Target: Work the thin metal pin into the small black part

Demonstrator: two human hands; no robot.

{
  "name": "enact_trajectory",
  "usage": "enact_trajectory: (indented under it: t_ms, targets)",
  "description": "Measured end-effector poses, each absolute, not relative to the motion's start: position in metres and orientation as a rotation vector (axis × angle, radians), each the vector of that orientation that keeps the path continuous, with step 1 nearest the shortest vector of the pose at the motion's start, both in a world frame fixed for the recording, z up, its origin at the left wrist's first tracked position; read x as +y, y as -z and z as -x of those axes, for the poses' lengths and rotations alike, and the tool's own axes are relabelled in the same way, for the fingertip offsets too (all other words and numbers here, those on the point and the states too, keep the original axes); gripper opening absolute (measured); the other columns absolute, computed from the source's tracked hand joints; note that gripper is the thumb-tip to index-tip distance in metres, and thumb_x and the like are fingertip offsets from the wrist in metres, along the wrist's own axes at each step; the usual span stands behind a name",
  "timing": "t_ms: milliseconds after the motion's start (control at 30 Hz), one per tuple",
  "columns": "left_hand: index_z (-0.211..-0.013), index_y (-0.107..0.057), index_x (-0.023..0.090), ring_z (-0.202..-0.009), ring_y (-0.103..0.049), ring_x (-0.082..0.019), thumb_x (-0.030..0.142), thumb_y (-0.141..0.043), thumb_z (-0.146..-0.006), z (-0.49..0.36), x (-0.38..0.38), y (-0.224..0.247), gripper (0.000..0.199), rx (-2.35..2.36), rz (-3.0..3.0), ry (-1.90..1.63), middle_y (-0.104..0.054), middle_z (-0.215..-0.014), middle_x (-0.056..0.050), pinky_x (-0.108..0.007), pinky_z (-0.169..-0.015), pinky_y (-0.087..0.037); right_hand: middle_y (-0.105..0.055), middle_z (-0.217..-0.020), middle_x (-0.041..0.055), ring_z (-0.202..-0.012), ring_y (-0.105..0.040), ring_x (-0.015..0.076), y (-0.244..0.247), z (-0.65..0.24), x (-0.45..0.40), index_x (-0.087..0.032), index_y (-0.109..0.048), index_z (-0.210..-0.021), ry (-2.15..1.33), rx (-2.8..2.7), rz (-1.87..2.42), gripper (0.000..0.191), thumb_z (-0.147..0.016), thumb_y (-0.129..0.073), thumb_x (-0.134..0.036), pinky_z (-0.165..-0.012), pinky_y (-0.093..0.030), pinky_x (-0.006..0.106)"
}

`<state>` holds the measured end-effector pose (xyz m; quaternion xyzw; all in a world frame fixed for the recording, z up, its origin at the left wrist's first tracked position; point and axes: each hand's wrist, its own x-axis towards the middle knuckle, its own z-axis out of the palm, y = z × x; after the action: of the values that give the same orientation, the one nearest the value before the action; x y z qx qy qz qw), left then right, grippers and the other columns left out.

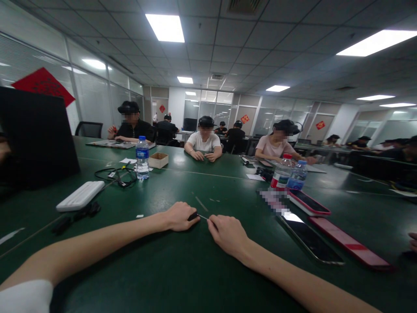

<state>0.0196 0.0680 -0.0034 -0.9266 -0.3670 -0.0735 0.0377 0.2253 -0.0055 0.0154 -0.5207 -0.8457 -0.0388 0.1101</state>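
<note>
2 bare hands work low over a glossy dark green surface (153,269), with a slim black-handled metal rod (194,215) spanning the gap between them. The left hand (179,217) is curled around the dark handle, hiding much of it, so the rod's exact kind cannot be told. The right hand (228,232) pinches the far end of the thin shaft (203,217); its fingers (213,223) cover the tip, whose shape stays unseen. The bare stretch of shaft thus lies directly between the left and right fingers. Both arms are cut off by the picture's edges.

To the right, a black-screened phone (312,240) lies beside a long pink-red case (352,243); a pixelated patch (273,200) conceals whatever is above the phone. Part of another person's hand (413,244) is cropped at the right edge. Leftward, a white rectangular block (81,195) lies beside dark cables (86,211), hard to make out.
</note>
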Motion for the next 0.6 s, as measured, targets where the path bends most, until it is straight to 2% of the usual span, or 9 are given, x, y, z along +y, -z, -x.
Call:
enact_trajectory:
  t_ms: [600]
  targets:
    - [-0.083, -0.062, 0.017, -0.068, -0.065, -0.024, 0.046, -0.035, -0.093, -0.0195, 0.0655, 0.0026, 0.041, -1.046, 2.815, 0.248, -0.068, -0.077, -0.009, -0.031, -0.059, -0.045, -0.065, -0.08, 0.0037, -0.066, -0.058, 0.0123, -0.0136, -0.229, -0.0014, -0.019, -0.065, -0.092, 0.147, -2.532, 1.473, 0.037, -0.098, -0.033, -0.035, -0.063, -0.043, 0.022]
